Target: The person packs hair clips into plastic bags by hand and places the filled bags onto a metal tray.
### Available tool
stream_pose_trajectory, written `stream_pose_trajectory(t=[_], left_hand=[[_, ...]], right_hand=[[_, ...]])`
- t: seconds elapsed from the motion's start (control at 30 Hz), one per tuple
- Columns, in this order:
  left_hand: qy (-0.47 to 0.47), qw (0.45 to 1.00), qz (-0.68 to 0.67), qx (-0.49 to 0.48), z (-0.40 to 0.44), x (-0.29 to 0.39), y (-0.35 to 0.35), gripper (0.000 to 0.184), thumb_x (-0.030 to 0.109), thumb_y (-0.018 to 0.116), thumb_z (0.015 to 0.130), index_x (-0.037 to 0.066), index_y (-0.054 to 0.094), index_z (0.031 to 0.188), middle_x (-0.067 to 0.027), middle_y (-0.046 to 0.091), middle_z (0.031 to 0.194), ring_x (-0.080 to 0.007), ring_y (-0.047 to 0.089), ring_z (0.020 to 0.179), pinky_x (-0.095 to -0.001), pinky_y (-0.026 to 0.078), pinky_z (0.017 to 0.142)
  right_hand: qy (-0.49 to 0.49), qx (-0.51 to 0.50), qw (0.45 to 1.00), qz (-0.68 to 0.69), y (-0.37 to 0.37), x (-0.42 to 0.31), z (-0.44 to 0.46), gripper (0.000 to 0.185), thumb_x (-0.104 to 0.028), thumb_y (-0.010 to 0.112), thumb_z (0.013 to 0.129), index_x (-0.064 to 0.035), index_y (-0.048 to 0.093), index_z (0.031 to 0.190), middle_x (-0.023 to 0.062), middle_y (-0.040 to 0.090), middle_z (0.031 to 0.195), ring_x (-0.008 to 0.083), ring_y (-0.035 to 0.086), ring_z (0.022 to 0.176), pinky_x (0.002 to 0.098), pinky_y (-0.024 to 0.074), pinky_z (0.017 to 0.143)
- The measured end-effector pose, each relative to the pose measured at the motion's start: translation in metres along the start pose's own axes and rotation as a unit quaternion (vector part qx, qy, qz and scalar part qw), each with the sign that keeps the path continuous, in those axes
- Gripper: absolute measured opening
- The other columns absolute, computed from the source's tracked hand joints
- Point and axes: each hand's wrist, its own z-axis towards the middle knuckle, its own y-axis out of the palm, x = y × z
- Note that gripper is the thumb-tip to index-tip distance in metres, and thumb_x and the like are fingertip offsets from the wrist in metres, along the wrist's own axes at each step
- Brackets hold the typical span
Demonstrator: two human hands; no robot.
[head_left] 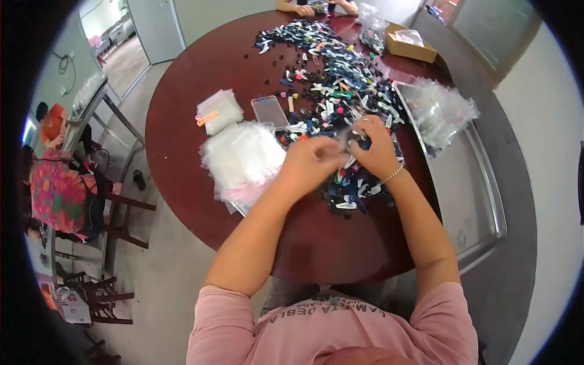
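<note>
My left hand (pixel 311 163) is closed, its fingertips pinching what looks like a small clear plastic bag (pixel 344 139), blurred. On the bag's other side, the curled fingers of my right hand (pixel 375 149) close on its edge. What the bag contains, if anything, is too smeared to make out. Both hands are just above a long pile of snap hair clips (pixel 344 67), mostly white, dark blue and black. Left of my left hand lies a thick stack of clear plastic bags (pixel 240 155).
A smaller bag stack (pixel 222 109) with an orange clip on top lies near a clear plastic case (pixel 269 112). Filled bags (pixel 441 109) rest on a metal tray (pixel 480 201) at the right. A cardboard box (pixel 413 52) stands behind. Another person's hand (pixel 303 10) is across the table.
</note>
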Motion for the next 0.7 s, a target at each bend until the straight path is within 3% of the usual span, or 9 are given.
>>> stream_pose_trajectory(t=[0.03,0.17,0.23,0.37,0.43,0.47,0.53,0.57,0.7], left_hand=[[0.008,1.0,-0.002,0.001,0.004,-0.004,-0.004,0.025,0.012,0.076,0.08,-0.001,0.067,0.099,-0.0047,0.07,0.089,-0.0096,0.064,0.083,-0.0246,0.051,0.075],[-0.033,0.996,-0.071,0.038,0.009,-0.016,-0.014,0.024,0.012,0.076,0.08,0.0,0.067,0.098,-0.0046,0.07,0.087,-0.0095,0.063,0.078,-0.0235,0.049,0.067],[-0.091,0.98,-0.162,0.069,0.011,-0.01,-0.017,0.023,0.013,0.076,0.08,0.002,0.067,0.098,-0.0042,0.069,0.086,-0.0092,0.063,0.075,-0.023,0.047,0.062],[-0.086,0.977,-0.176,0.082,0.01,-0.013,-0.017,0.022,0.013,0.075,0.08,0.003,0.067,0.098,-0.0036,0.069,0.084,-0.0095,0.062,0.073,-0.023,0.047,0.062],[-0.084,0.979,-0.176,0.059,0.01,-0.011,-0.015,0.024,0.013,0.075,0.08,0.002,0.066,0.099,-0.0036,0.069,0.085,-0.0094,0.062,0.073,-0.023,0.046,0.062],[-0.081,0.979,-0.174,0.064,0.01,-0.011,-0.014,0.024,0.013,0.075,0.08,0.002,0.066,0.099,-0.0036,0.069,0.085,-0.0094,0.062,0.073,-0.023,0.046,0.062],[-0.06,0.985,-0.157,0.049,0.008,-0.011,-0.013,0.025,0.014,0.075,0.08,0.001,0.066,0.1,-0.0035,0.069,0.086,-0.0094,0.062,0.073,-0.0227,0.046,0.062],[-0.062,0.987,-0.139,0.042,0.008,-0.009,-0.014,0.025,0.013,0.075,0.081,0.0,0.065,0.101,-0.0033,0.068,0.088,-0.0091,0.061,0.074,-0.0229,0.046,0.062],[-0.044,0.988,-0.138,0.043,0.01,-0.015,-0.012,0.02,0.007,0.074,0.081,0.0,0.065,0.097,-0.0005,0.066,0.084,-0.0071,0.058,0.073,-0.0219,0.045,0.062]], right_hand=[[0.011,0.002,1.0,0.007,-0.004,-0.003,-0.009,0.033,-0.007,0.071,0.069,-0.0047,0.06,0.1,0.0167,0.055,0.107,0.0355,0.055,0.104,0.0403,0.0463,0.09],[0.036,-0.005,0.999,0.016,-0.015,-0.019,-0.041,0.033,-0.005,0.071,0.07,-0.0051,0.058,0.101,0.0152,0.056,0.112,0.0324,0.055,0.107,0.0379,0.0441,0.093],[-0.011,-0.029,1.0,0.002,-0.021,-0.027,-0.052,0.036,-0.006,0.072,0.071,-0.0055,0.058,0.104,0.0155,0.055,0.115,0.0336,0.053,0.11,0.0388,0.0427,0.095],[-0.011,-0.067,0.997,0.027,-0.033,-0.05,-0.066,0.046,-0.013,0.076,0.071,-0.0049,0.055,0.111,0.0175,0.051,0.125,0.0354,0.05,0.117,0.0412,0.0391,0.1],[-0.029,-0.096,0.995,0.012,-0.035,-0.059,-0.07,0.059,-0.022,0.08,0.07,-0.0047,0.052,0.118,0.0182,0.048,0.131,0.0378,0.045,0.122,0.0439,0.0361,0.102],[-0.027,-0.137,0.99,-0.036,-0.037,-0.066,-0.07,0.074,-0.034,0.081,0.069,-0.0061,0.047,0.128,0.0194,0.041,0.138,0.0412,0.038,0.128,0.0492,0.0316,0.104],[-0.019,-0.172,0.978,-0.118,-0.035,-0.082,-0.067,0.08,-0.046,0.077,0.07,-0.0091,0.046,0.134,0.0203,0.035,0.144,0.0428,0.032,0.132,0.0549,0.0277,0.104],[-0.014,-0.186,0.974,-0.127,-0.03,-0.082,-0.067,0.08,-0.053,0.074,0.071,-0.0189,0.046,0.137,0.0185,0.032,0.146,0.0436,0.03,0.133,0.0678,0.0258,0.099],[-0.037,-0.193,0.958,-0.21,-0.012,-0.07,-0.061,0.058,-0.047,0.069,0.078,-0.02,0.057,0.127,0.0151,0.036,0.145,0.0406,0.03,0.134,0.0677,0.0253,0.099]])
